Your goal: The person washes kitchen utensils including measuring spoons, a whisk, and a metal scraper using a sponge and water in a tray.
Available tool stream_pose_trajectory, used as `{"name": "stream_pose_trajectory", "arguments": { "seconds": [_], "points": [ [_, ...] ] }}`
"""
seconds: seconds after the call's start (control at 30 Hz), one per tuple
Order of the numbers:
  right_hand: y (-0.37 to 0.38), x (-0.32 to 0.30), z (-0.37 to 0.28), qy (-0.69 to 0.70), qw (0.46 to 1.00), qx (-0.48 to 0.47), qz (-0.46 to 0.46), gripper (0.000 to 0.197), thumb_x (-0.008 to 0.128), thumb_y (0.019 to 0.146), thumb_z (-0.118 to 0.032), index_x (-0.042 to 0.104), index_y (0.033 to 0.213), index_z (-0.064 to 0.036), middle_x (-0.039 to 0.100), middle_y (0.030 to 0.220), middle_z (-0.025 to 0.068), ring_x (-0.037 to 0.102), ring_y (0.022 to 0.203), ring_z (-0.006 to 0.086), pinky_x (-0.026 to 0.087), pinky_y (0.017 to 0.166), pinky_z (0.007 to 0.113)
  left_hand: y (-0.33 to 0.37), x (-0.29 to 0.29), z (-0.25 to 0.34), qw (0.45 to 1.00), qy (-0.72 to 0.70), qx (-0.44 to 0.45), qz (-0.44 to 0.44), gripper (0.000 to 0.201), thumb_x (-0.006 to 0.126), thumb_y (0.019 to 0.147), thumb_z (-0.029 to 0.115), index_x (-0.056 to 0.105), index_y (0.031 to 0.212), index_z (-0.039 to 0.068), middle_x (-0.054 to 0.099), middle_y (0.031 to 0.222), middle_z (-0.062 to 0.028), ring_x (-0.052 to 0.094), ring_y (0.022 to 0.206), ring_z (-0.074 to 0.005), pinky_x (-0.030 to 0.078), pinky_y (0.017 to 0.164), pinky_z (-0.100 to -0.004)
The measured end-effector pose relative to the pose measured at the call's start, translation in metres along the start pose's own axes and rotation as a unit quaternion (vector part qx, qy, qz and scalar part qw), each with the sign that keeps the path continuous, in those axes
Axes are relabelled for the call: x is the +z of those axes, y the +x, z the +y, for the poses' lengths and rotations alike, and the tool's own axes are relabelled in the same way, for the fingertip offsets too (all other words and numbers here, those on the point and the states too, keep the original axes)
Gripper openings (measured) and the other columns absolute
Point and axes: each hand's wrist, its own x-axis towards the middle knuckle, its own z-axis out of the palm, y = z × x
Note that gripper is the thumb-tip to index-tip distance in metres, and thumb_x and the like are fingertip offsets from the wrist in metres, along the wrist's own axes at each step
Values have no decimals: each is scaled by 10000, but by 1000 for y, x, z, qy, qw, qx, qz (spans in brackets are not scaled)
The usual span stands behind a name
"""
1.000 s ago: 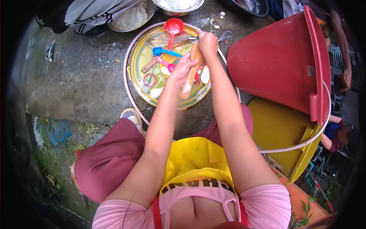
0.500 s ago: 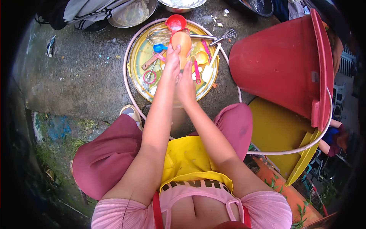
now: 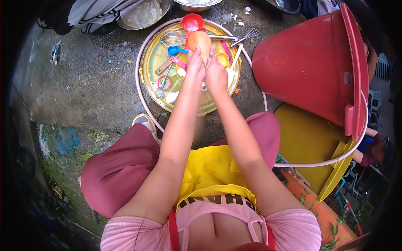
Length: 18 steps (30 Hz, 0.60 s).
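Observation:
Both of my hands are closed on a peach-orange utensil (image 3: pixel 199 41) with a broad rounded head, over a round yellow tray (image 3: pixel 148 85). My left hand (image 3: pixel 195 65) grips it from the left, and my right hand (image 3: pixel 215 74) wraps its lower end. Around them in the tray lie a large wire whisk (image 3: pixel 172 38), a red measuring cup (image 3: pixel 192 23), a blue measuring spoon (image 3: pixel 177 50), a pink spoon (image 3: pixel 178 62), a yellow cup (image 3: pixel 223 58) and a white spatula (image 3: pixel 235 57), partly hidden by my right hand. A wooden handle (image 3: pixel 164 67) rests left of my wrists.
A pale hose (image 3: pixel 138 79) curves around the tray. At right a large red bucket (image 3: pixel 305 67) lies tipped beside a yellow container (image 3: pixel 303 134). Metal bowls (image 3: pixel 144 16) stand at the far side on wet concrete (image 3: pixel 92 79). Another person's arm (image 3: pixel 363 154) shows at far right.
My right hand has moved up the utensil, beside my left. Both forearms have shifted slightly right, baring more of the pink spoon and covering more of the tray's right side.

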Motion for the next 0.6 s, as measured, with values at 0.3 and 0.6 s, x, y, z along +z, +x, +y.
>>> {"name": "stream_pose_trajectory", "arguments": {
  "seconds": [0.3,0.6],
  "points": [
    [-29,10,15,539,789,229,-188,397,325,944,-346,550,911,-21,607,689,141,604,532,240,464,422,364,-2,-9,11,987,-25,-92,133,332,435,928,363,460,1034,49,564,809,-88,564,593,-126,466,453,-184],
    [-11,0,17,490,802,253,-228,415,297,952,-364,496,758,-55,438,502,28,412,352,138,346,324,303,-12,32,33,990,-102,-93,-4,425,533,830,527,481,942,121,417,636,10,378,437,-51,309,354,-166]
  ]
}}
